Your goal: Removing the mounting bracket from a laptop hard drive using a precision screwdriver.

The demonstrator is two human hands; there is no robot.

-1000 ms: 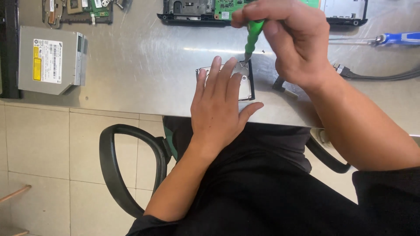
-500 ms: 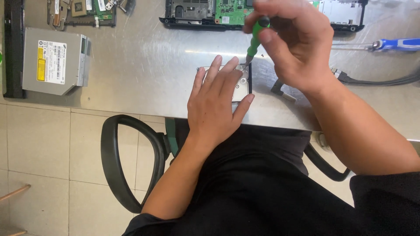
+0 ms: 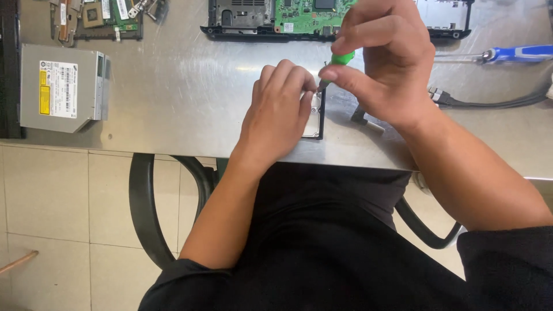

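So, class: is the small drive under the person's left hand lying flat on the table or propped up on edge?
Flat. The small drive lies with its broad face up on the steel table, the left hand pressed on it.

The screwdriver [image 3: 342,58] in the right hand [image 3: 385,63] has a bright green handle. The small flat drive [image 3: 315,118] under the left hand [image 3: 276,109] is silver with a black edge. The desk [image 3: 184,86] is shiny grey. Another screwdriver [image 3: 515,54] is blue. The box drive [image 3: 60,87] is grey with a yellow and white label. The circuit board [image 3: 308,12] is green. The sleeves are black.
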